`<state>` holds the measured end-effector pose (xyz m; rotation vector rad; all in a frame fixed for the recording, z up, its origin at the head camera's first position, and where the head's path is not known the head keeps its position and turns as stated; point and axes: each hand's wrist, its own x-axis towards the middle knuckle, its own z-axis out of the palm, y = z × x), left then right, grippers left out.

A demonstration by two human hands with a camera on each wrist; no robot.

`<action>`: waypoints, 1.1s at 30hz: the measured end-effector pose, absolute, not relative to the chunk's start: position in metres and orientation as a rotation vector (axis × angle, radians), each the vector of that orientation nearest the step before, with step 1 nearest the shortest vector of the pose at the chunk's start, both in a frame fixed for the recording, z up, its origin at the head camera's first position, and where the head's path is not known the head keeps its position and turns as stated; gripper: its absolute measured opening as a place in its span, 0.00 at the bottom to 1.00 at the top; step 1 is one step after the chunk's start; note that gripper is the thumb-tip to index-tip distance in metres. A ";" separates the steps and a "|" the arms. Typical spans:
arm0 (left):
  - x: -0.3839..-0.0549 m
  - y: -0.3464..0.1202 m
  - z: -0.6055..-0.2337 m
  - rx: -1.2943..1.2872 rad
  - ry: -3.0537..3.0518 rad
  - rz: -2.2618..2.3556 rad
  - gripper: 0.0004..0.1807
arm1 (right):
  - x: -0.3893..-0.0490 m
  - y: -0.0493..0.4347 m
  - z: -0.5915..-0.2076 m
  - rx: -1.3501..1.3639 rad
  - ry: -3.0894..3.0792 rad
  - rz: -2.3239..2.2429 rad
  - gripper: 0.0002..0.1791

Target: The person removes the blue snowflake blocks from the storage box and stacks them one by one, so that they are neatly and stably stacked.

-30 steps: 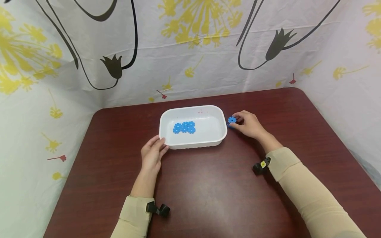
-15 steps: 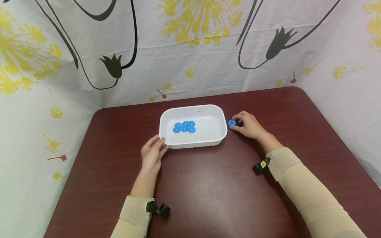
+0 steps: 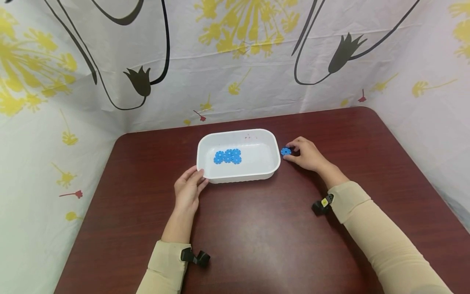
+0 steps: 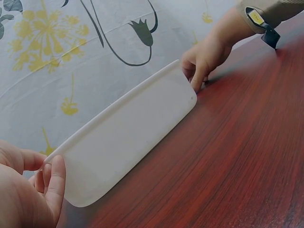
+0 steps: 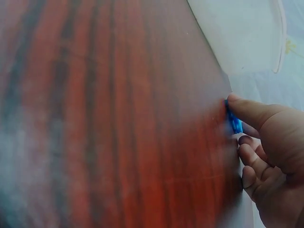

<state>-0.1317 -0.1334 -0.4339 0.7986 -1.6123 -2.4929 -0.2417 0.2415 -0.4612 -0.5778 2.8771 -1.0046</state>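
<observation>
The white plastic tray (image 3: 242, 176) stands on the table, and several blue snowflake discs (image 3: 227, 157) lie in a cluster on the left side of its floor. My left hand (image 3: 188, 188) grips the tray's near left corner; in the left wrist view its thumb and fingers meet at the rim. Just outside the tray's right end, my right hand (image 3: 306, 154) pinches a blue snowflake disc (image 3: 286, 151) between thumb and fingertips, close over the tabletop. In the right wrist view that blue disc (image 5: 233, 119) shows edge-on, partly hidden by the thumb.
The dark red wood-grain table (image 3: 257, 232) carries the tray near its back edge. Behind it and at both sides hangs a white patterned cloth (image 3: 257, 90). A small black camera mount sits at each beige sleeve cuff (image 3: 349, 200).
The blue disc in my right hand has dropped slightly toward the table, and the second blue piece that showed just beneath it is out of sight. My left hand and the tray have stayed put.
</observation>
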 end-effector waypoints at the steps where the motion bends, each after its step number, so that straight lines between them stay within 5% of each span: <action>1: -0.132 -0.133 -0.434 0.799 -1.611 -2.493 0.22 | -0.242 0.241 -0.461 -0.584 2.881 -1.019 0.24; 33: -0.131 -0.134 -0.436 0.790 -1.600 -2.504 0.23 | -0.253 0.178 -0.407 -0.440 2.849 -1.634 0.18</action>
